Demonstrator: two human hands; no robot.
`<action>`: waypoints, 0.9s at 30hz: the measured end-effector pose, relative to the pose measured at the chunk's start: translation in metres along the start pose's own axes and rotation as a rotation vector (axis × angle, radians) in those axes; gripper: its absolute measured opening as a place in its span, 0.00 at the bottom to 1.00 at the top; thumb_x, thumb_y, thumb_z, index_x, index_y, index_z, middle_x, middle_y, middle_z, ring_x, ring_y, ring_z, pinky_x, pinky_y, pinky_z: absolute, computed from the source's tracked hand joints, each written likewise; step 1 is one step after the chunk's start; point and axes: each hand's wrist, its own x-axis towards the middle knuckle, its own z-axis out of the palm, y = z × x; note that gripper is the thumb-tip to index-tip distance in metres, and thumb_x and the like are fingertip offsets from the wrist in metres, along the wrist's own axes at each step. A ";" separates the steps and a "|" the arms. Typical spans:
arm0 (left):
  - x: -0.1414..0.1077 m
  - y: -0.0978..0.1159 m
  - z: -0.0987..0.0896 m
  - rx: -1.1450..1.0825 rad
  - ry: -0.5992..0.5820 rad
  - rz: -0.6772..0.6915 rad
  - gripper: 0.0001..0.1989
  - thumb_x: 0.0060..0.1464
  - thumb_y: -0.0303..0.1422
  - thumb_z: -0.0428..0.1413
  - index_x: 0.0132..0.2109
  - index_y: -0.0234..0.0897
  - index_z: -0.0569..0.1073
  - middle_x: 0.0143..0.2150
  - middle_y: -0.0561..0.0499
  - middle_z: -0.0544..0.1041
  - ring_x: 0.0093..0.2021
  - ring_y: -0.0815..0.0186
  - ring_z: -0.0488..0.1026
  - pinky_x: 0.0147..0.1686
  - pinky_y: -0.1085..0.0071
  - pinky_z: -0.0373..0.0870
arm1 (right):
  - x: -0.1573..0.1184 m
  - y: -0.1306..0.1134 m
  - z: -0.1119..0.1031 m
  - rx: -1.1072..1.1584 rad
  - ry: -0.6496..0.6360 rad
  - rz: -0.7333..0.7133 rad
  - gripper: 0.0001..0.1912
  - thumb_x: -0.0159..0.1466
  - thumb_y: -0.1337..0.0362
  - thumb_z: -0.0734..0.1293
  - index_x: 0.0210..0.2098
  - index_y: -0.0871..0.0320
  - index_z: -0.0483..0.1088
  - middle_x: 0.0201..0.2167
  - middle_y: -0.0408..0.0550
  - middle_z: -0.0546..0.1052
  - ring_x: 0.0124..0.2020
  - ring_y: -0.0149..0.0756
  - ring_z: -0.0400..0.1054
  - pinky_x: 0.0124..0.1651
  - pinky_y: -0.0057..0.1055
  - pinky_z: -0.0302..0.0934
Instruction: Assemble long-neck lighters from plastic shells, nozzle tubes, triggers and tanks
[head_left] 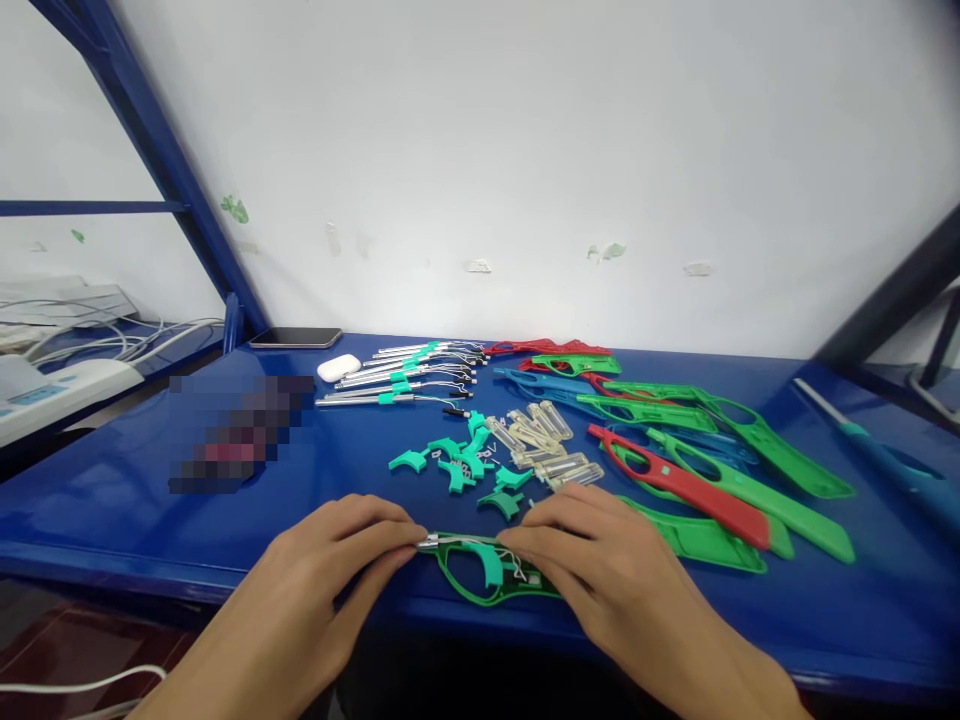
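At the table's front edge lies a green lighter casing half (491, 600), open side up, with a teal trigger (492, 567) seated by its finger loop. My left hand (349, 560) is closed in a pinch on the silver metal tube (427, 543) at the casing's narrow end; most of the tube is hidden by the fingers. My right hand (600, 550) is closed around the casing's handle part, its fingertips at the thin white wire (519, 568) running along the top edge. What lies under the right palm is hidden.
Beyond my hands lie loose teal triggers (457, 455), clear fuel tanks (551, 440) and silver rods with wires (390, 380). Red, green and blue casing halves (697, 490) spread to the right, near a blue lighter (892, 460). A phone (296, 338) and white case (339, 368) sit behind.
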 end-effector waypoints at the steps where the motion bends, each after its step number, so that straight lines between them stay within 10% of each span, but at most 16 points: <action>1: 0.001 0.000 0.000 -0.012 -0.006 -0.001 0.11 0.74 0.38 0.53 0.49 0.53 0.82 0.47 0.59 0.83 0.44 0.68 0.82 0.47 0.76 0.75 | 0.000 0.000 0.000 0.002 -0.003 0.000 0.15 0.73 0.72 0.68 0.53 0.47 0.76 0.42 0.40 0.80 0.41 0.36 0.71 0.46 0.35 0.66; 18: 0.001 0.001 0.000 0.068 -0.053 0.139 0.22 0.66 0.18 0.48 0.52 0.45 0.80 0.49 0.49 0.78 0.46 0.63 0.77 0.45 0.70 0.77 | 0.001 -0.001 0.000 -0.030 -0.024 -0.013 0.16 0.73 0.74 0.67 0.54 0.48 0.77 0.43 0.43 0.80 0.42 0.38 0.72 0.46 0.36 0.67; 27: 0.010 0.021 0.019 0.032 0.043 0.073 0.10 0.73 0.27 0.52 0.55 0.44 0.75 0.46 0.51 0.73 0.47 0.62 0.72 0.45 0.67 0.72 | 0.002 -0.005 -0.002 -0.035 -0.025 -0.009 0.16 0.74 0.74 0.65 0.53 0.49 0.76 0.43 0.43 0.80 0.42 0.39 0.72 0.46 0.37 0.66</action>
